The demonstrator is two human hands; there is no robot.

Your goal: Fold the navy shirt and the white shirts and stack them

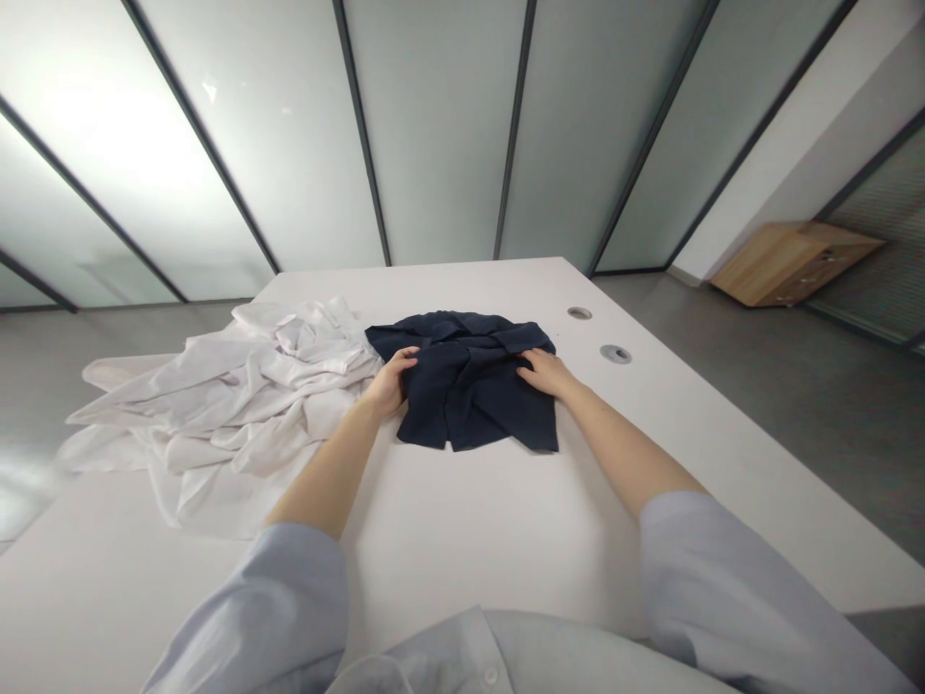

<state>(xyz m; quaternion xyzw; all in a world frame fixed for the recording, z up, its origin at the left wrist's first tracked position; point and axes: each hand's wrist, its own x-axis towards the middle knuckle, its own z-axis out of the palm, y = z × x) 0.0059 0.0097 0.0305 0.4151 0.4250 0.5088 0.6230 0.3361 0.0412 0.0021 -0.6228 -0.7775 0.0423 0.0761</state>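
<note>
A dark navy garment [469,386], folded and wrinkled, lies on the white table [491,530]; its exact kind is not clear. Its near hem shows a small slit, and one corner hangs a bit lower on the right. My left hand [390,383] closes on the garment's left edge, with the thumb over the cloth. On the right side, my right hand [547,373] rests with fingers apart on top of the fabric. What lies beneath the folds is hidden.
A loose heap of white cloth [252,386] spreads over the table's left side, close to my left forearm. Two round grommets [616,354] are set in the tabletop at right. A wooden cabinet [791,262] stands on the floor beyond, and frosted glass panels [440,125] line the back.
</note>
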